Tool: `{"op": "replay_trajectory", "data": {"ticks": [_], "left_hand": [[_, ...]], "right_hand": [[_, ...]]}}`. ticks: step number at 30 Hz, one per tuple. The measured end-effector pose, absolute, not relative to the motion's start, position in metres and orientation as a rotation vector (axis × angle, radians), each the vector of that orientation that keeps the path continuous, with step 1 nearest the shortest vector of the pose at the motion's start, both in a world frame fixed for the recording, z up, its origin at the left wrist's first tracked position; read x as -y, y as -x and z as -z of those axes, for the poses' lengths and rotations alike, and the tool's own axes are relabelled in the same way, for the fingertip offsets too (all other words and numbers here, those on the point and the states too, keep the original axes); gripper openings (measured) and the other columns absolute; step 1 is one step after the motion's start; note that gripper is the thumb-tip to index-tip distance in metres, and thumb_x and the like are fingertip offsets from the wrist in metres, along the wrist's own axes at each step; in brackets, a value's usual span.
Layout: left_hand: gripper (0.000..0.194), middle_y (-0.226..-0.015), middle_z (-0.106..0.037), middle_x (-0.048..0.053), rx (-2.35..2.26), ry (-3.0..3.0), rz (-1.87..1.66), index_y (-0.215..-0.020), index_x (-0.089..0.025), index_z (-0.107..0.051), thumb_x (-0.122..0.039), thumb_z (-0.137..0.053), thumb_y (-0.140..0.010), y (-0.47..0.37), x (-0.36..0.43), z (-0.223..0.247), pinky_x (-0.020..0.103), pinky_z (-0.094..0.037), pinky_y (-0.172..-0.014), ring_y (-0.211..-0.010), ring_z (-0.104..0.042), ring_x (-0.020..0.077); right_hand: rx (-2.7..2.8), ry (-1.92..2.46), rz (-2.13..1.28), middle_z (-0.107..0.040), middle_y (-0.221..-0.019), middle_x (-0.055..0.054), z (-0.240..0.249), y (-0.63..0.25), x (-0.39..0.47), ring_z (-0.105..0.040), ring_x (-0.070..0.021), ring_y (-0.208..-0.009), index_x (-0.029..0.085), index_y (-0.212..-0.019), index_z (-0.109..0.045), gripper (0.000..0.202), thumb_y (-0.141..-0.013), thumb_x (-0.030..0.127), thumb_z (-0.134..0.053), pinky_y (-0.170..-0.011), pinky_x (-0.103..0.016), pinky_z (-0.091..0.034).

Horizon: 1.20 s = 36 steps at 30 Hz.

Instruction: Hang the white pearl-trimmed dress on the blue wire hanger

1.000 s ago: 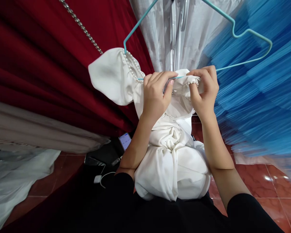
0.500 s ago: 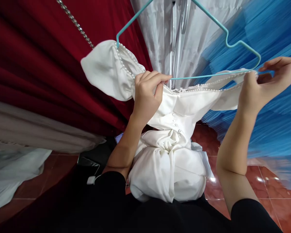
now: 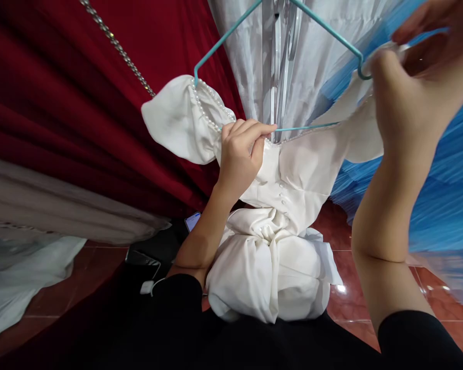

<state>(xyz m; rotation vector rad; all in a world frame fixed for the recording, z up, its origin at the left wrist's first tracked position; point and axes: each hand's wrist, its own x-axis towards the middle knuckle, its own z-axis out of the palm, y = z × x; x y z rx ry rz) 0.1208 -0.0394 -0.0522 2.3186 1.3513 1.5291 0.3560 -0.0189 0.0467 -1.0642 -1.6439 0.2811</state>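
Observation:
A white dress (image 3: 308, 169) with pearl-edged neckline and puffed sleeves lies gathered over my lap, its upper part raised. The light-blue hanger (image 3: 227, 35) has its left end inside the left sleeve (image 3: 173, 121). My left hand (image 3: 241, 151) is closed on the neckline and the hanger's bottom bar. At the upper right, my right hand (image 3: 416, 77) pinches the edge of the other sleeve (image 3: 364, 133), close to the hanger's right end. That end is partly hidden behind the cloth and hand.
Dark red drapery (image 3: 100, 103) with a beaded chain (image 3: 118, 46) hangs on the left. White fabric (image 3: 243, 51) and metal poles stand ahead, with blue tulle (image 3: 447, 205) on the right. A phone (image 3: 192, 221) and a black bag (image 3: 154, 252) are beside my left arm, over red floor tiles.
My right hand has risen with the right sleeve edge, drawing it up over the hanger's right end. The hanger and left sleeve have shifted slightly right.

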Motion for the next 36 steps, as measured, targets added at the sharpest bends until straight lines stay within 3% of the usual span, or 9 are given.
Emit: {"op": "replay_trajectory", "data": {"ticks": [3,7,9,11,14,17,30,36], "left_hand": [[0.024,-0.096,-0.070,0.001,-1.405,-2.314,-1.538,-0.107,-0.029,-0.068,-0.020,-0.047,-0.099,-0.121,0.040,0.053,0.044,-0.040,-0.100,-0.095,-0.063,0.0222],[0.022,-0.098,-0.070,0.002,-1.450,-2.295,-1.544,-0.106,-0.030,-0.067,-0.025,-0.046,-0.100,-0.124,0.039,0.053,0.044,-0.039,-0.100,-0.096,-0.062,0.0230],[0.023,-0.098,-0.070,0.002,-1.441,-2.268,-1.566,-0.107,-0.028,-0.067,-0.027,-0.045,-0.101,-0.129,0.040,0.054,0.044,-0.039,-0.100,-0.096,-0.062,0.0225],[0.024,-0.096,-0.070,0.002,-1.434,-2.249,-1.584,-0.106,-0.027,-0.067,-0.029,-0.044,-0.102,-0.134,0.041,0.056,0.043,-0.039,-0.100,-0.095,-0.062,0.0219],[0.024,-0.092,-0.071,0.002,-1.434,-2.249,-1.600,-0.101,-0.026,-0.068,-0.029,-0.044,-0.102,-0.140,0.043,0.061,0.042,-0.040,-0.096,-0.091,-0.061,0.0214],[0.023,-0.093,-0.072,0.002,-1.443,-2.254,-1.650,-0.099,-0.026,-0.068,-0.029,-0.045,-0.101,-0.140,0.043,0.064,0.041,-0.041,-0.095,-0.091,-0.061,0.0215],[0.025,-0.118,-0.070,0.003,-1.364,-2.388,-1.610,-0.116,-0.027,-0.063,-0.028,-0.042,-0.102,-0.124,0.040,0.060,0.045,-0.040,-0.112,-0.115,-0.062,0.0208],[0.020,-0.117,-0.063,0.005,-1.390,-2.145,-2.194,-0.112,-0.028,-0.062,-0.033,-0.047,-0.101,-0.112,0.037,0.049,0.045,-0.049,-0.105,-0.116,-0.060,0.0206]], "right_hand": [[1.812,0.960,-0.097,-0.063,-0.108,-0.002,-0.052,-0.327,0.044,-0.063,-0.0188,-0.097,0.025,-0.098,-0.066,0.016,-0.082,0.026,-0.068,-0.080,-0.034,-0.056],[2.056,0.930,-0.417,-0.056,-0.123,-0.005,-0.031,-0.312,0.062,-0.063,-0.0166,-0.098,0.026,-0.115,-0.061,0.030,-0.089,0.040,-0.063,-0.085,-0.035,-0.058],[2.050,0.971,-0.481,-0.056,-0.121,-0.005,-0.006,-0.309,0.056,-0.063,-0.0140,-0.089,0.027,-0.118,-0.059,0.035,-0.089,0.046,-0.062,-0.079,-0.033,-0.058],[2.000,1.024,-0.404,-0.058,-0.112,-0.005,0.024,-0.305,0.045,-0.062,-0.0154,-0.091,0.027,-0.114,-0.060,0.035,-0.090,0.052,-0.058,-0.084,-0.035,-0.057],[1.736,1.060,-0.198,-0.057,-0.105,-0.005,0.062,-0.291,0.034,-0.059,-0.0180,-0.100,0.026,-0.105,-0.062,0.027,-0.095,0.048,-0.049,-0.092,-0.041,-0.053],[1.592,1.053,-0.138,-0.056,-0.102,-0.005,0.079,-0.273,0.032,-0.058,-0.0175,-0.098,0.025,-0.102,-0.061,0.023,-0.096,0.044,-0.049,-0.090,-0.039,-0.052],[1.543,1.023,-0.176,-0.053,-0.101,-0.006,0.080,-0.264,0.016,-0.056,-0.0162,-0.094,0.025,-0.100,-0.062,0.022,-0.095,0.043,-0.050,-0.090,-0.037,-0.052],[1.544,1.020,-0.178,-0.052,-0.096,-0.005,0.079,-0.262,0.008,-0.051,-0.0131,-0.079,0.024,-0.097,-0.062,0.024,-0.095,0.045,-0.050,-0.070,-0.031,-0.049]]}}
